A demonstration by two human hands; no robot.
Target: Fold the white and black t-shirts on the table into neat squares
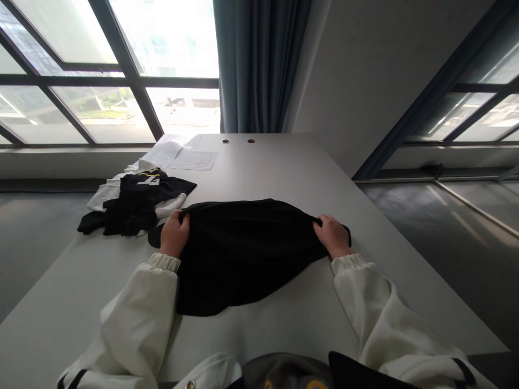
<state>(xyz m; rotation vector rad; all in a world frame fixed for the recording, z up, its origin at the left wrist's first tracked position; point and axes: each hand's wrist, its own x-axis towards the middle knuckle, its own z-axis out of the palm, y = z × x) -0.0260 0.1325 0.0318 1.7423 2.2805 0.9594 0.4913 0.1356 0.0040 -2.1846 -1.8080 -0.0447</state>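
Observation:
A black garment (247, 254) hangs stretched between my two hands over the white table, its lower edge drooping toward me. I cannot tell what kind of garment it is. My left hand (175, 233) is closed on its upper left part, with a bit of dark cloth sticking out past the hand. At the upper right, my right hand (331, 235) grips the cloth between thumb and fingers, and a small fold shows beyond it. Both fists are at about the same height.
On the white table (275, 173), a pile of black and white clothes (133, 200) lies at the left. Behind it are printed paper sheets (193, 160). Two round cable holes sit near the far edge, by a blue-grey curtain (259, 65) and windows.

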